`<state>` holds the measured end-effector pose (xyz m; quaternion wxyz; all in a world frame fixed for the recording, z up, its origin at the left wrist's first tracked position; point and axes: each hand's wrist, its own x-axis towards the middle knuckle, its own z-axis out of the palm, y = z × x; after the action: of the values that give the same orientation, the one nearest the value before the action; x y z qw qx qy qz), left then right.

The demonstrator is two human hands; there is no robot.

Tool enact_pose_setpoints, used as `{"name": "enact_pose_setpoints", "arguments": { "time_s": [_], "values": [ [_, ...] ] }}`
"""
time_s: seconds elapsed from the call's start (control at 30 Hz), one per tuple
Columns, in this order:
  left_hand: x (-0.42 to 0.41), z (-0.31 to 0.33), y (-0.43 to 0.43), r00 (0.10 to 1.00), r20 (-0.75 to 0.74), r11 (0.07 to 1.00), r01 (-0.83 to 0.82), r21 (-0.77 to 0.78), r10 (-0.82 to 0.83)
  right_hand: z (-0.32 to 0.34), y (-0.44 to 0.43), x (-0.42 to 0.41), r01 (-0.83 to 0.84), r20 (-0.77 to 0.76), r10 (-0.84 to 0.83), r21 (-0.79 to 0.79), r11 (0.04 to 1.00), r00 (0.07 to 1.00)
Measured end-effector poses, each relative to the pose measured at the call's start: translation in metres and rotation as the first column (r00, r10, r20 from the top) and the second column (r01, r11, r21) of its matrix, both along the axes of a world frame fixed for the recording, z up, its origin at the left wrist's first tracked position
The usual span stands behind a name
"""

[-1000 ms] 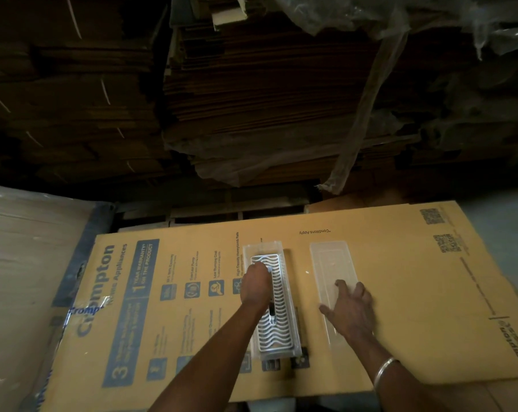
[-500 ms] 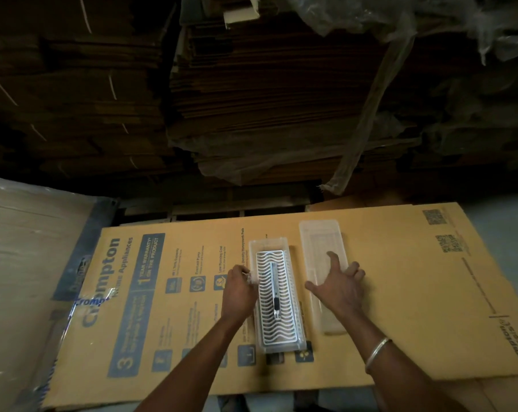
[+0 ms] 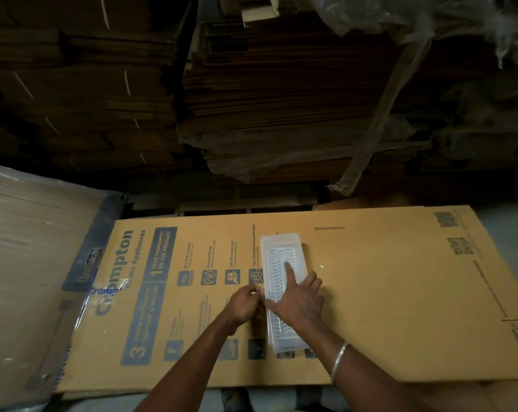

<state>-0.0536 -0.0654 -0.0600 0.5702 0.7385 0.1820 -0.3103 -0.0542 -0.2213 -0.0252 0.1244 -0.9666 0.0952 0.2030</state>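
Observation:
A long clear plastic case (image 3: pixel 283 257) lies on a flattened printed cardboard box (image 3: pixel 385 292), its clear lid now on top over a white wavy-patterned insert. My right hand (image 3: pixel 297 298) rests flat on the lid with straight fingers, the index finger reaching along it. My left hand (image 3: pixel 245 303) is at the case's left long edge, fingers curled and pinching that edge. The near end of the case is partly hidden by my right forearm.
Tall stacks of flattened brown cardboard (image 3: pixel 266 84) rise behind the work surface, with loose plastic wrap (image 3: pixel 379 114) hanging down. A plastic-wrapped bundle (image 3: pixel 28 248) lies at the left. A metal bangle (image 3: pixel 339 362) sits on my right wrist.
The clear lid lay to the right of the case; my right hand has slid it left and set it on top of the case. My left hand has stayed at the left edge.

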Motion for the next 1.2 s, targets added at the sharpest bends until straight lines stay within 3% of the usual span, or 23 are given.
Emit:
{"name": "enact_pose_setpoints", "arguments": {
  "time_s": [0.1, 0.23, 0.33, 0.53, 0.67, 0.77, 0.83, 1.2],
  "values": [
    [-0.004, 0.014, 0.003, 0.991, -0.110, 0.994, 0.062, -0.090, -0.072, -0.002, 0.002, 0.001, -0.011, -0.013, 0.011, -0.019, 1.000, 1.000],
    [-0.010, 0.020, 0.007, 0.956, -0.135, 0.963, 0.248, -0.101, -0.261, -0.004, 0.007, 0.000, -0.004, -0.013, 0.004, -0.036, 0.999, 1.000],
    [-0.012, 0.022, 0.007, 0.921, -0.126, 0.930, 0.364, -0.053, -0.368, -0.007, 0.005, 0.002, -0.019, -0.025, 0.018, -0.032, 0.999, 1.000],
    [-0.011, 0.023, 0.004, 0.898, -0.097, 0.890, 0.439, 0.126, -0.429, 0.008, -0.018, 0.037, -0.147, -0.049, 0.148, 0.012, 0.989, 0.988],
    [-0.005, 0.031, -0.008, 0.809, 0.029, 0.704, 0.493, 0.511, -0.588, 0.013, -0.033, 0.068, -0.327, -0.035, 0.326, -0.036, 0.944, 0.945],
    [0.001, 0.031, -0.017, 0.630, 0.052, 0.447, 0.487, 0.750, -0.775, 0.017, -0.039, 0.084, -0.404, -0.088, 0.399, -0.049, 0.913, 0.913],
    [0.013, 0.033, -0.022, 0.558, 0.020, 0.340, 0.476, 0.811, -0.829, 0.017, -0.041, 0.091, -0.416, -0.098, 0.411, -0.036, 0.909, 0.906],
    [0.078, 0.045, -0.032, 0.586, -0.144, 0.205, 0.487, 0.849, -0.797, 0.010, -0.043, 0.100, -0.383, -0.064, 0.383, 0.020, 0.924, 0.921]
  ]
}}
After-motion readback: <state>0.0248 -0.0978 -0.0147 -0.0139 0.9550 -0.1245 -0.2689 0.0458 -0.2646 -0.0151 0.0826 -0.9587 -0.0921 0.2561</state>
